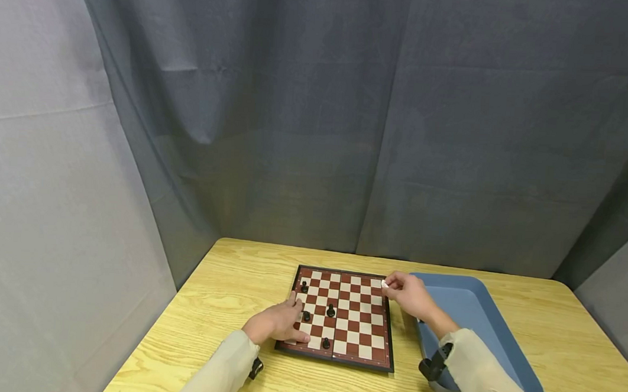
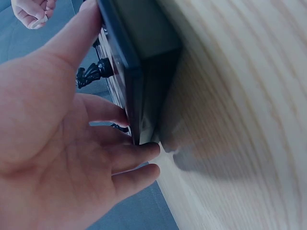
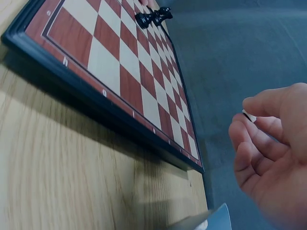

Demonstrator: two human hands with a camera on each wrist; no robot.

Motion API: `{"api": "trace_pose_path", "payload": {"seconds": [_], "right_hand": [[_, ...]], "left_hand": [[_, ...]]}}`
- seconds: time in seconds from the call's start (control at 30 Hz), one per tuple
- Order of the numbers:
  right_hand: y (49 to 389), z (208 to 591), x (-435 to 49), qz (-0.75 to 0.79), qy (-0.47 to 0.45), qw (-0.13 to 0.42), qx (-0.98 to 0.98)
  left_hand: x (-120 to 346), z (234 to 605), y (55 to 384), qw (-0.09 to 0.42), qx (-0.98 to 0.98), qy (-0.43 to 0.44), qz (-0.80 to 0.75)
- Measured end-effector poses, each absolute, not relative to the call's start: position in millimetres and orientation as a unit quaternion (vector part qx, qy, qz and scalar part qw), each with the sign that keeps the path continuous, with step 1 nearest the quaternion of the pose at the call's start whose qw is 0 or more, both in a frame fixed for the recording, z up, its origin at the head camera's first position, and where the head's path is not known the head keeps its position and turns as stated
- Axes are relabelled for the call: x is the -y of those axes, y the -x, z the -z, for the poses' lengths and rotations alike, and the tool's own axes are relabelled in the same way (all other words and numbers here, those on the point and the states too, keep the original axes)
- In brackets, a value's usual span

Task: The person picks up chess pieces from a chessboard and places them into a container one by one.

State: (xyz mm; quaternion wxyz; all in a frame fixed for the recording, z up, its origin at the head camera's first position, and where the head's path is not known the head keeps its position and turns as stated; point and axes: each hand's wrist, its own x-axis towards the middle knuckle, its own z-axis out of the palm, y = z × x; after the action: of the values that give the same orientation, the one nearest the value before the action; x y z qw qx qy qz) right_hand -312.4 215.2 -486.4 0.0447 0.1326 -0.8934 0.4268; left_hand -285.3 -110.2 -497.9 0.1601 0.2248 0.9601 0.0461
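Observation:
A red-and-white checkered chessboard [image 1: 361, 317] in a black frame lies on the table. My left hand [image 1: 278, 322] rests on its left side, thumb on the near part; the left wrist view shows the outer fingers [image 2: 136, 179] reaching past the board's edge. Near that hand stand black chess pieces [image 1: 306, 316], one of them a knight [image 2: 93, 73] in the left wrist view. Over the far right corner of the board, my right hand [image 1: 409, 293] pinches a small white chess piece [image 3: 249, 115] between thumb and fingertips. Most of that piece is hidden by the fingers.
A blue-grey tray [image 1: 516, 354] stands right of the board, under my right forearm. In the right wrist view, something white [image 3: 202, 225] shows at its rim. Wooden table [image 1: 207, 297] surrounds both, and grey curtains [image 1: 307, 130] hang behind.

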Motion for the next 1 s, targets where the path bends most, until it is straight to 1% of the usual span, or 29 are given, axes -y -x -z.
{"api": "trace_pose_path", "payload": {"seconds": [0.47,1.0], "right_hand": [[307,483,-247,-0.432,-0.121,0.045,0.893],[295,486,-287,-0.413,-0.084,0.035,0.906]], "left_hand": [[108,496,286,0.162,-0.96,-0.222,-0.047],[109,496,287,0.162,-0.96,-0.223,-0.056]]}}
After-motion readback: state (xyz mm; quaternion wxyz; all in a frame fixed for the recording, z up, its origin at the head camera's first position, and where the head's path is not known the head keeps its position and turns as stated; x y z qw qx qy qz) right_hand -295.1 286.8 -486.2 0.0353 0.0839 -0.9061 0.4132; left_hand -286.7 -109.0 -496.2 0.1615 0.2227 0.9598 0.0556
